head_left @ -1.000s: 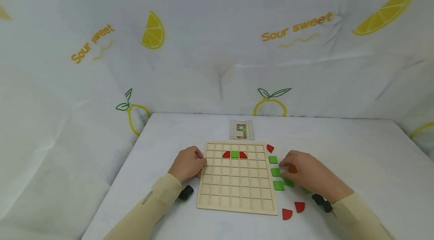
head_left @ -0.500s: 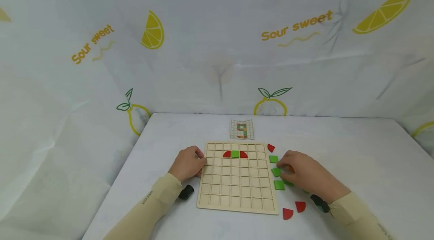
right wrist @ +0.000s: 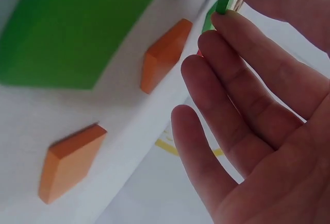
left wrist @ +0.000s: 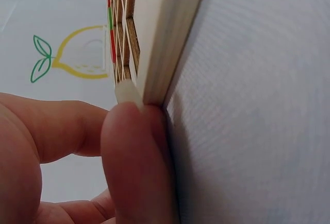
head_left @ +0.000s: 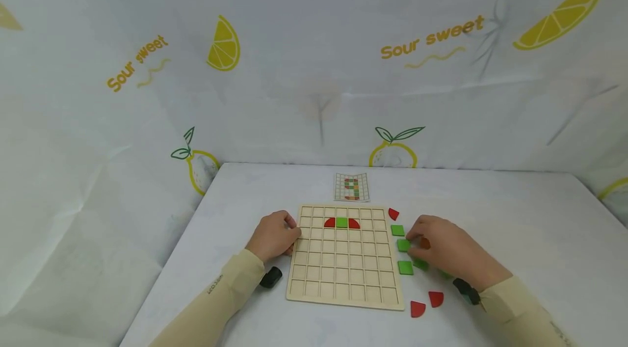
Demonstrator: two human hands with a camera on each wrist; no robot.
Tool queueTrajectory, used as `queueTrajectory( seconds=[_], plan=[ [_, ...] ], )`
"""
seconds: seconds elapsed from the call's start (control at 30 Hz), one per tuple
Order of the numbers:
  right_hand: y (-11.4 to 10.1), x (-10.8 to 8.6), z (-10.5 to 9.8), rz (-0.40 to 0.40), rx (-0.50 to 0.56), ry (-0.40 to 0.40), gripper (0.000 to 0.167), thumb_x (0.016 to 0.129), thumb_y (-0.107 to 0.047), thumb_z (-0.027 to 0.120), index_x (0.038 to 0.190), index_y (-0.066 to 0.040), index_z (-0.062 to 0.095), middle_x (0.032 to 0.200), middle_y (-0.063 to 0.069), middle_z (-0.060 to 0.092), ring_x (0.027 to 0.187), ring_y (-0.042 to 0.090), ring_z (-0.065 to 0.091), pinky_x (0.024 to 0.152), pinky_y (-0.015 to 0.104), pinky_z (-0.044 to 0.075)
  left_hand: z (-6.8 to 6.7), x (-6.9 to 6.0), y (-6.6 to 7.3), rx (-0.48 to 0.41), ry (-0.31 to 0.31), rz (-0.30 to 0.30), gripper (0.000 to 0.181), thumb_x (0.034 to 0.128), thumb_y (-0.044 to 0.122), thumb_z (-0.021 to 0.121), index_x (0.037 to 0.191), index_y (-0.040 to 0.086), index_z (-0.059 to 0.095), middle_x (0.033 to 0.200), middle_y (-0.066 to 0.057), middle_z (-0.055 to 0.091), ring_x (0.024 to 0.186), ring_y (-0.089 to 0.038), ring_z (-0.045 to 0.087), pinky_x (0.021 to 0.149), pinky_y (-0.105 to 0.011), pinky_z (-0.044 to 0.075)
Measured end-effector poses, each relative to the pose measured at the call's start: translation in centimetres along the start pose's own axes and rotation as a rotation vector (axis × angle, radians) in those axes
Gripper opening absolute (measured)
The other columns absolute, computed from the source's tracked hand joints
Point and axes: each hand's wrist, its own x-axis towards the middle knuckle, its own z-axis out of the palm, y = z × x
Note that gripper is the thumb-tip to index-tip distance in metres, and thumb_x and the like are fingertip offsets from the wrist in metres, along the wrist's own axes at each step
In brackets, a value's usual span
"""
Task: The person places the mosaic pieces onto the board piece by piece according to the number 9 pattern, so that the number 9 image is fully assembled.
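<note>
My left hand (head_left: 273,236) holds the left edge of a pale wooden grid board (head_left: 343,271). In the left wrist view the thumb (left wrist: 129,147) lies against the board's edge. Set into an upper row are a green square tile (head_left: 342,222) and two red quarter-round tiles, one on each side. My right hand (head_left: 439,241), right of the board, pinches another green square tile (head_left: 403,245) by its edge between thumb and forefinger. Its other fingers (right wrist: 206,85) are loosely bent. Orange tiles (right wrist: 72,165) and a large-looking green tile (right wrist: 77,33) lie below this hand, partly hidden in the head view.
Behind the board lies a small pattern card (head_left: 351,187). Loose green squares (head_left: 405,267) line the board's right side. One red quarter-round tile (head_left: 393,214) lies near the top right corner, two red tiles (head_left: 435,299) nearer the front. A lemon-print cloth hangs behind.
My right hand has reached slightly left, taken hold of a green square tile, and drawn back a little right with it. The left hand has stayed at the board's edge.
</note>
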Motion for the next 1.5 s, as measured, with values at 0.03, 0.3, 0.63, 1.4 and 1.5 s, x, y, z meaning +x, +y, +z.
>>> queueTrajectory(
  seconds=[0.03,0.3,0.63,1.4,1.5],
  plan=[
    [0.0,0.1,-0.1,0.001,0.004,0.0,0.022,0.088,-0.024,0.088,0.107,-0.014,0.081,0.104,-0.005,0.071,0.086,0.013,0.058,0.078,0.033,0.056,-0.1,0.0,0.0,0.001,0.001,0.001,0.01,0.1005,0.02,0.068,0.103,0.01,0.066,0.063,-0.002,0.069,0.055,-0.013,0.067,0.061,-0.027,0.048],
    [-1.0,1.3,-0.3,0.001,0.051,0.004,0.019,0.09,-0.025,0.087,0.106,-0.017,0.081,0.11,-0.005,0.072,0.095,0.015,0.063,0.081,0.036,0.057,-0.2,0.0,-0.3,-0.009,-0.005,0.002,0.011,0.0997,0.02,0.068,0.103,0.009,0.067,0.064,-0.002,0.069,0.055,-0.014,0.068,0.062,-0.028,0.049],
    [-4.8,4.0,0.3,-0.082,0.088,0.022,0.015,0.092,-0.028,0.085,0.105,-0.019,0.082,0.104,-0.007,0.07,0.1,0.015,0.066,0.095,0.045,0.058,-0.3,0.2,-0.1,-0.018,-0.006,0.002,0.009,0.0999,0.018,0.068,0.102,0.009,0.066,0.062,-0.002,0.069,0.054,-0.013,0.068,0.061,-0.027,0.049],
    [-11.2,7.9,3.3,-0.217,0.048,0.07,0.014,0.091,-0.029,0.088,0.098,-0.018,0.083,0.095,-0.009,0.067,0.104,0.018,0.072,0.089,0.037,0.061,0.1,0.4,-0.3,-0.034,-0.001,0.0,0.01,0.0982,0.019,0.07,0.097,0.012,0.064,0.058,-0.001,0.067,0.052,-0.014,0.067,0.058,-0.027,0.047],
    [-11.3,8.2,3.4,-0.23,0.036,0.081,0.013,0.091,-0.027,0.089,0.096,-0.018,0.082,0.092,-0.009,0.065,0.103,0.019,0.073,0.088,0.037,0.061,-0.1,0.5,-0.3,-0.026,0.009,0.004,0.009,0.0979,0.019,0.07,0.097,0.012,0.064,0.058,-0.001,0.067,0.052,-0.013,0.067,0.058,-0.027,0.047]
  ],
)
